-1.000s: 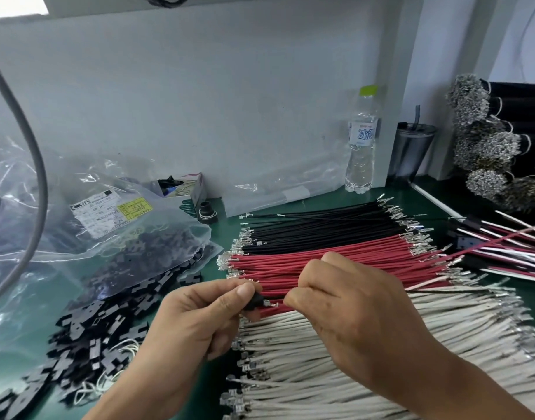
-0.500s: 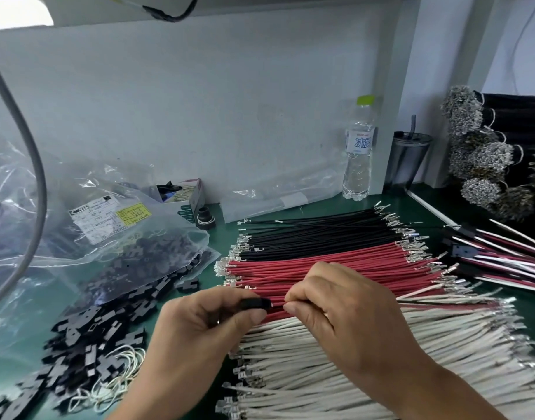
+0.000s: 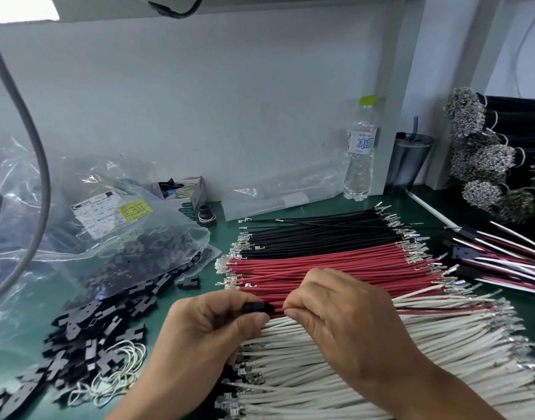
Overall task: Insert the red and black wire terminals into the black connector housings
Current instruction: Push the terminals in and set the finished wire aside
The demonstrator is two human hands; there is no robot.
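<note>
My left hand (image 3: pixel 211 331) pinches a small black connector housing (image 3: pixel 258 308) between thumb and fingers, just above the wire piles. My right hand (image 3: pixel 342 316) meets it from the right, fingertips closed on a red wire (image 3: pixel 279 307) that runs into the housing; the terminal itself is hidden. Behind the hands lie a row of red wires (image 3: pixel 320 265) and a row of black wires (image 3: pixel 320 234), all with metal terminals at both ends. A heap of loose black housings (image 3: pixel 87 338) covers the green mat at the left.
White wires (image 3: pixel 381 359) fill the front right under my right hand. A clear plastic bag (image 3: pixel 108 225) of housings sits at the left, a water bottle (image 3: pixel 360 153) and grey cup (image 3: pixel 410 159) at the back. Finished harnesses (image 3: pixel 502 259) and bundled wires (image 3: pixel 484 153) lie right.
The two hands have closed together: the gap with a bare terminal between them is gone and the wire now meets the housing. The view has tilted slightly.
</note>
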